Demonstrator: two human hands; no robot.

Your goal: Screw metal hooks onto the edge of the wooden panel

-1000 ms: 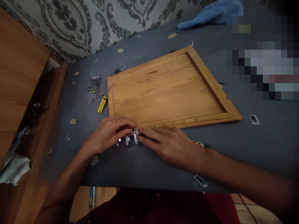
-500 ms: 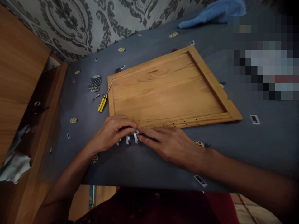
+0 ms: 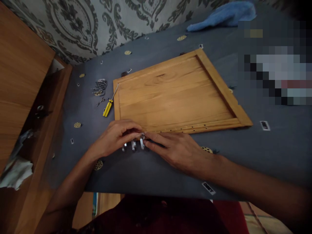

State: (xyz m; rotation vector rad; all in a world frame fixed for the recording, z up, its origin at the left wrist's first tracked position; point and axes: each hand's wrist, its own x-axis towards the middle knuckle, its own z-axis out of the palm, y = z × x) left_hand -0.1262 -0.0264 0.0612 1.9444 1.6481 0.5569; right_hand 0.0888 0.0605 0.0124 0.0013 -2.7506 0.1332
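Note:
A wooden framed panel [image 3: 170,92] lies tilted across the cloth, with a row of small dark holes along its near edge. Silver metal hooks [image 3: 133,146] stick out from that edge towards me. At the rightmost hook [image 3: 142,143], the thumb and fingers of my right hand [image 3: 179,149] are closed on it. My left hand [image 3: 119,134] pinches at the top of this same hook; whatever small piece is between its fingertips is too tiny to make out. A yellow-handled screwdriver [image 3: 108,108] leans with its tip on the panel's left corner.
Left of the panel lie a pile of loose metal hooks [image 3: 100,85] and a few screws [image 3: 101,101]. A blue cloth [image 3: 226,16] rests at the back. Wooden furniture [image 3: 45,139] borders the left side, and a patterned curtain [image 3: 97,22] hangs behind.
Both hands stay at the rightmost hook with hardly any movement. The view has shifted very slightly.

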